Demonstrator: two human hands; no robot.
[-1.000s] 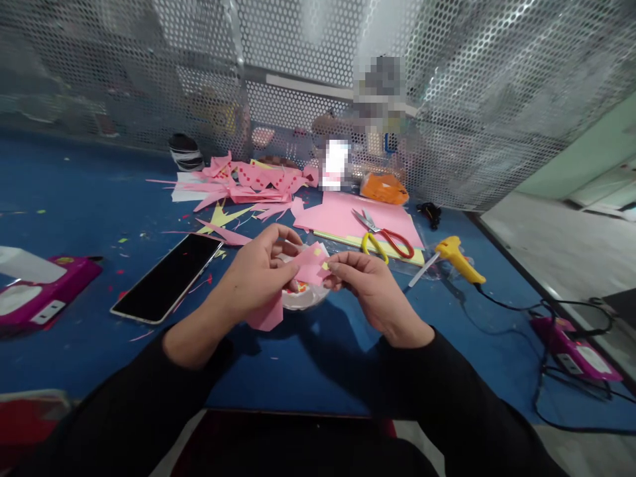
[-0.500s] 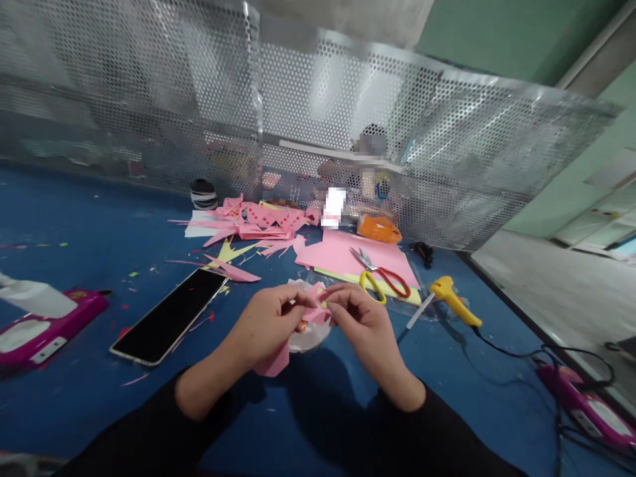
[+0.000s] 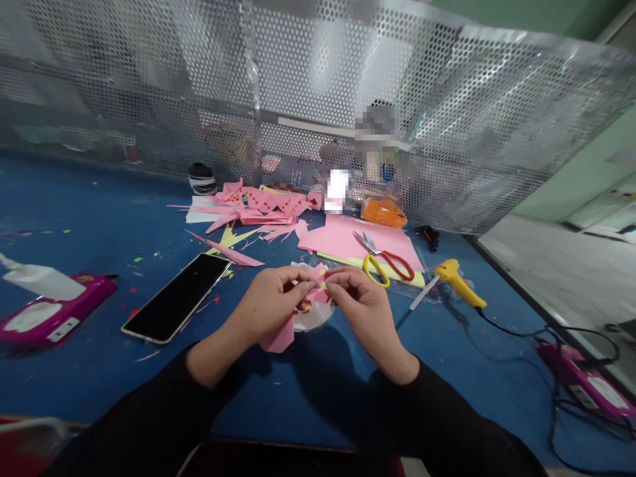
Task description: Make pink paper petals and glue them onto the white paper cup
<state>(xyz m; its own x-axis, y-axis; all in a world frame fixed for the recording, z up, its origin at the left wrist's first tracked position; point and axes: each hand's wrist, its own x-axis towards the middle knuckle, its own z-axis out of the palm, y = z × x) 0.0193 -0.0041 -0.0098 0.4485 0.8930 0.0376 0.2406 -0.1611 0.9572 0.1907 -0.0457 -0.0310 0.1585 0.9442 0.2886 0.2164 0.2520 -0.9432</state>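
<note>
Both my hands are closed around a small pink paper piece (image 3: pixel 316 292) with a yellow bit on it. My left hand (image 3: pixel 273 298) pinches its left side between thumb and fingers. On the other side, my right hand (image 3: pixel 362 301) pinches near the yellow bit. Beneath them sits a round white dish-like thing (image 3: pixel 313 321), with something red and orange partly showing in it. A pink paper sheet (image 3: pixel 278 338) sticks out below my left hand. Just beyond my right hand lie scissors (image 3: pixel 380 255) with one yellow and one red handle loop, resting on pink paper (image 3: pixel 358 238).
A phone (image 3: pixel 179 298) lies at left beside a purple power strip (image 3: pixel 54 311). At right are a yellow glue gun (image 3: pixel 457 281), its black cord and another purple power strip (image 3: pixel 583 377). Pink scraps (image 3: pixel 268 209) and an orange packet (image 3: pixel 383 212) lie before the perforated metal screen (image 3: pixel 308 73).
The view has tipped down slightly, so the table things appear higher in the picture. My hands keep their pinch on the pink paper, with little visible shift.
</note>
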